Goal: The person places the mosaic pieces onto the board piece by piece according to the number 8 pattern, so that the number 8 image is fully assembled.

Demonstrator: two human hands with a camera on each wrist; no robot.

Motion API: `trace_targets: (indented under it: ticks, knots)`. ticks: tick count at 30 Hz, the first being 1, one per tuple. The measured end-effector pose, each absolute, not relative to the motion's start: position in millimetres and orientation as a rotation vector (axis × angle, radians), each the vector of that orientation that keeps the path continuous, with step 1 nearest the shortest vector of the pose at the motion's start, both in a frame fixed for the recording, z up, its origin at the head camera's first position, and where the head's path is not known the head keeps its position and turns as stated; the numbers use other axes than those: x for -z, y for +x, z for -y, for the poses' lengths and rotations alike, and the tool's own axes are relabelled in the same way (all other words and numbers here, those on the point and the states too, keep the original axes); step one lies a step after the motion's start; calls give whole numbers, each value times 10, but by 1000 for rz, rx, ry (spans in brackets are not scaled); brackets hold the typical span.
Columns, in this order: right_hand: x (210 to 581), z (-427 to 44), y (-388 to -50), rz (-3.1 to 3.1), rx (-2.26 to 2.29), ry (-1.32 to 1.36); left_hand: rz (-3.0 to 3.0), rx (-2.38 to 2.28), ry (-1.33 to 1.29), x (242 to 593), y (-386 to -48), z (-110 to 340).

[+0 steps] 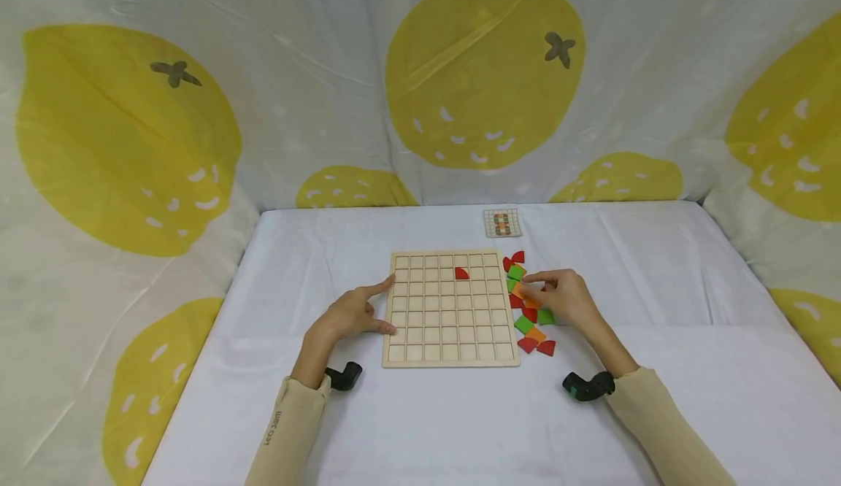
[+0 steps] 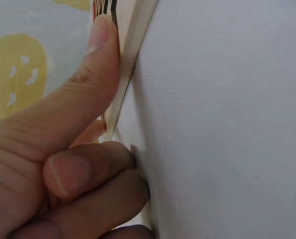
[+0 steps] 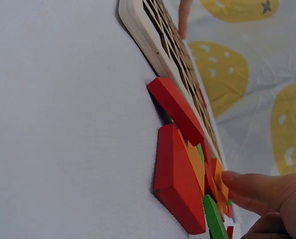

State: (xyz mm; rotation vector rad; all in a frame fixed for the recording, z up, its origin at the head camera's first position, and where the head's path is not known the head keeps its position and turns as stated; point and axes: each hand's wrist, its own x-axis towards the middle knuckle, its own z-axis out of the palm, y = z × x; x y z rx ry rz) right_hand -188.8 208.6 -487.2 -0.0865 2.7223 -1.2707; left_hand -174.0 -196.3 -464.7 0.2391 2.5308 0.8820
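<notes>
A wooden grid board [image 1: 423,318] lies flat, with one red quarter-round piece [image 1: 462,274] in a cell of its upper right part. My left hand [image 1: 348,314] touches the board's left edge with thumb and forefinger spread; its other fingers are curled in the left wrist view. Beside the board's right edge lie loose red, green [image 1: 523,325] and orange pieces. Over them, thumb and forefinger of my right hand [image 1: 565,298] pinch an orange piece [image 1: 517,290]. The right wrist view shows a fingertip against this orange piece [image 3: 219,175], near red pieces [image 3: 175,169].
A small card with a coloured grid pattern [image 1: 502,223] lies behind the board, toward its right. White cloth [image 1: 447,420] covers the table, and a lemon-print cloth [image 1: 315,92] hangs at the back and sides. Black wrist devices [image 1: 588,386] sit at both wrists.
</notes>
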Motion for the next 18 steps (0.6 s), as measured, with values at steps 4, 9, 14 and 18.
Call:
trace_targets:
  ticks: [4,9,14,18]
  knots:
    - [4895,-2091,-1875,-2722,1244,-90,-2529,-897,242,4659,-1741,1972]
    - [4905,-2086,-1863,-2723,1209,-91,-2515,-906,240,4662,-1740,1962]
    - [4903,-2080,-1859,-2723,1239,-84,-2525,-907,247,4658,-1738,1963]
    - [4893,-2073,-1861,-2732,1229,-57,-2532,-900,251,4655,-1734,1969]
